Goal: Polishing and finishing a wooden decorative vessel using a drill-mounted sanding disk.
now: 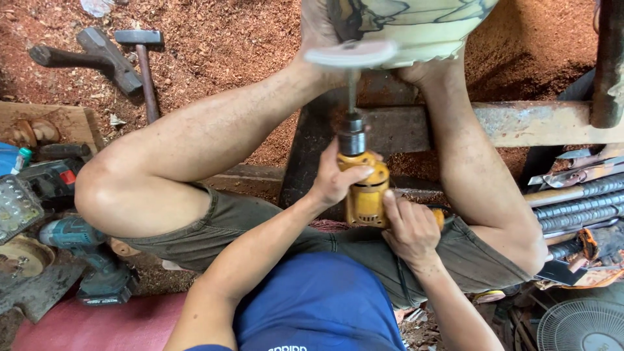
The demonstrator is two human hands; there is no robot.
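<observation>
Single view: head-worn camera, looking steeply down the wearer's own torso and bent legs to the sawdust floor [247, 39]. Close range; left hand [335, 179] and right hand [409, 227] sit mid-frame. Far end of view reaches the wooden beam [520, 123].

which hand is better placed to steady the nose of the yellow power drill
Left. The left hand already wraps the yellow power drill near its chuck; the right hand grips the rear handle.
</observation>
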